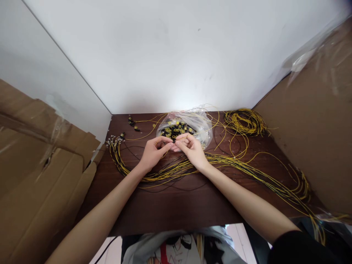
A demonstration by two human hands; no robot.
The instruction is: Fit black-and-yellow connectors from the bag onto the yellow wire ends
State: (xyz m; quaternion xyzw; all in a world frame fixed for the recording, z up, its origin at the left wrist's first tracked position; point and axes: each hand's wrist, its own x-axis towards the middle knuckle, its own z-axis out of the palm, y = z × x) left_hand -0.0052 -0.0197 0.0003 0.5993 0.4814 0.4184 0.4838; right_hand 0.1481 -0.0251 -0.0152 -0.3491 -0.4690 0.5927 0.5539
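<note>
My left hand (155,152) and my right hand (192,149) meet fingertip to fingertip above the table (154,212). Both are closed in a pinch. A thin yellow wire (182,138) runs across the fingers of my right hand. Something small and dark shows between the two sets of fingertips, but its shape is too small to make out. Just behind the fingers lies a clear plastic bag (205,128) with many small black-and-yellow parts (178,127) in its mouth. Under both wrists passes a long bundle of yellow and black wires (162,176).
A coil of yellow wire (247,123) lies at the back right. Several black-and-yellow pieces (136,128) with wires attached sit at the back left. Cardboard (41,183) stands on the left, a large cardboard box (316,128) on the right. A white wall (170,55) closes the back.
</note>
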